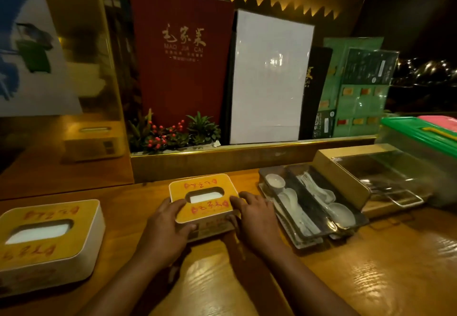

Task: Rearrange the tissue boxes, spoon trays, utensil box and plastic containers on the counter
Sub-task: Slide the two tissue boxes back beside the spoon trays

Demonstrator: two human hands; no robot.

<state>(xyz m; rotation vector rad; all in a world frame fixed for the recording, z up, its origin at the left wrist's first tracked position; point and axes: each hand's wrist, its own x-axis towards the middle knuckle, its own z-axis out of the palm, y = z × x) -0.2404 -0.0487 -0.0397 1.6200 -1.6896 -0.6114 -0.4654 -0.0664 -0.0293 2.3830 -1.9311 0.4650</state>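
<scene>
Two hands on the middle tissue box (pixel 204 200): left hand (pixel 165 224) and right hand (pixel 254 213) each have a closed grip on its sides, box sitting on the counter (pixel 371 266). Second tissue box (pixel 47 236) sits far left, spoon trays (pixel 309 204) just right.

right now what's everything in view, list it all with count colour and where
tissue boxes: 2, yellow tops, white sides; one centre, one far left
spoon trays: 2, dark, side by side right of centre, white spoons inside
utensil box: 1, clear lid, right
plastic container: 1 clear, green lid, far right
menus: red, white, black, green, on ledge
plant: 1, green, red berries, ledge
counter: wooden
left hand, right hand: on either side of centre box
</scene>
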